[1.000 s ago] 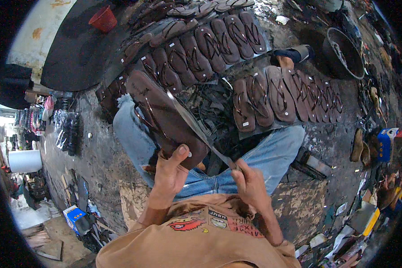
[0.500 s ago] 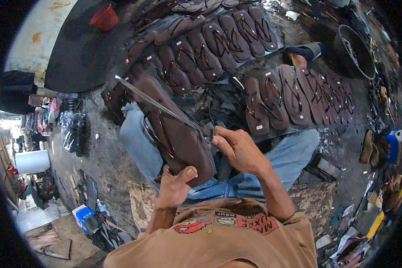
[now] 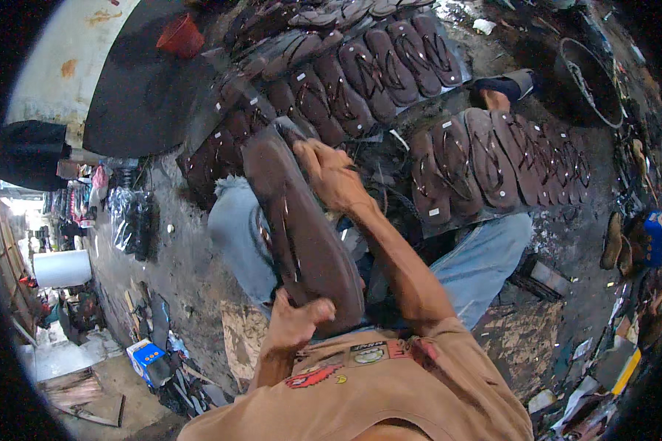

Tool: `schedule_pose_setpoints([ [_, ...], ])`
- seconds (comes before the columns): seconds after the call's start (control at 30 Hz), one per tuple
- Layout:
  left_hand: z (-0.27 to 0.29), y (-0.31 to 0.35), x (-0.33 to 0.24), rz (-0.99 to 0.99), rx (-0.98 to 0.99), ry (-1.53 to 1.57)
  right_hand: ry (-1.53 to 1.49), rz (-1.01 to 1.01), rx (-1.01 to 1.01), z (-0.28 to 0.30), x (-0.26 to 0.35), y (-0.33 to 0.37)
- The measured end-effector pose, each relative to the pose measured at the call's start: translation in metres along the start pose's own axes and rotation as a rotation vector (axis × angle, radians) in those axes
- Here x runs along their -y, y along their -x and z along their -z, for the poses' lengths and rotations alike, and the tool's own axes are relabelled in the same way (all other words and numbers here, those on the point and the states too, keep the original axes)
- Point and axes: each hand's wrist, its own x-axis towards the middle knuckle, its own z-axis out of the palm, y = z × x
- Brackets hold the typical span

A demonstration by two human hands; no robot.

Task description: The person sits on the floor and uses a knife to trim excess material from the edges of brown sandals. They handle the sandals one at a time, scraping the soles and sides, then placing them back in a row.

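My left hand [image 3: 296, 320] grips the near end of a brown flip-flop [image 3: 301, 235] with its thumb on top. The flip-flop stands slantwise over my left knee, its far end pointing up and away. At the far right edge of the sole is my right hand [image 3: 335, 176], fingers curled and closed. What those fingers hold is hidden. Close beyond them, around the sole's far tip, is a dark, blurred edge. Several finished-looking brown flip-flops [image 3: 360, 81] lie in a row beyond, and another row of flip-flops [image 3: 460, 165] rests at my right.
A red bucket [image 3: 180, 37] stands on a dark sheet [image 3: 136, 88] at the far left. At the far right is a large dark tub [image 3: 592, 81]. Blue boxes [image 3: 148, 360] and scraps lie on the floor at both sides. My foot in a dark slipper [image 3: 511, 84] is beyond the right row.
My right hand has moved up and away along the sole to its far end. The long thin grey strip seen across the flip-flop earlier no longer shows there. The left hand keeps its hold.
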Motion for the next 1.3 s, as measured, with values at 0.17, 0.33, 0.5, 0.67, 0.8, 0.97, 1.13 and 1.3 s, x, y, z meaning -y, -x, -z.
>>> schedule_pose_setpoints([
  [0.17,-0.034,0.002,-0.051,0.042,0.039,-0.349,-0.714,-0.217,0.048,0.042,0.004,0.007],
  [0.33,-0.052,-0.018,-0.067,-0.334,0.202,-0.006,-0.509,-0.096,-0.182,0.099,0.047,0.085],
  [0.5,-0.050,-0.051,-0.111,-0.253,0.116,-0.054,-0.400,-0.153,-0.197,0.117,0.078,0.143],
  [0.67,-0.038,-0.026,-0.118,0.004,0.058,-0.041,0.172,-0.166,0.186,0.138,0.040,0.261],
  [0.8,-0.029,-0.025,-0.103,-0.013,0.139,-0.010,0.110,-0.198,0.137,0.128,0.029,0.308],
  [0.97,-0.043,-0.022,-0.103,-0.035,0.189,-0.132,0.191,-0.287,0.242,0.150,0.030,0.208],
  [1.13,-0.046,-0.020,-0.108,-0.052,0.225,-0.218,0.298,-0.013,0.541,0.173,0.053,0.113],
  [1.3,-0.043,-0.031,-0.103,-0.055,0.233,-0.230,0.248,0.088,0.665,0.175,0.069,0.057],
])
